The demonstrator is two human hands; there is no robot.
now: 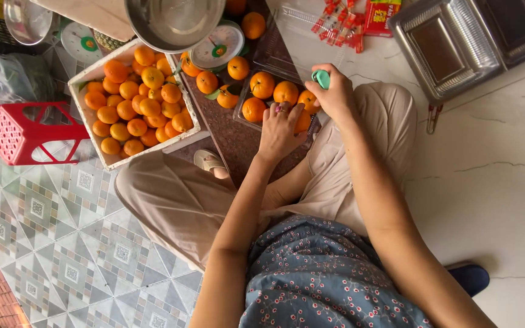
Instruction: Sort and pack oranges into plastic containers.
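Observation:
My left hand rests palm down on the oranges in a clear plastic tray in front of my knees; whether its fingers close around one is hidden. My right hand is closed around a small teal tool, held just above the tray's right end. The tray holds several oranges with green stems. A white box to the left is full of more oranges.
A white dial scale with a steel bowl stands behind the tray, loose oranges around it. A red plastic stool is at left. Stacked steel trays and red packets lie at the back right.

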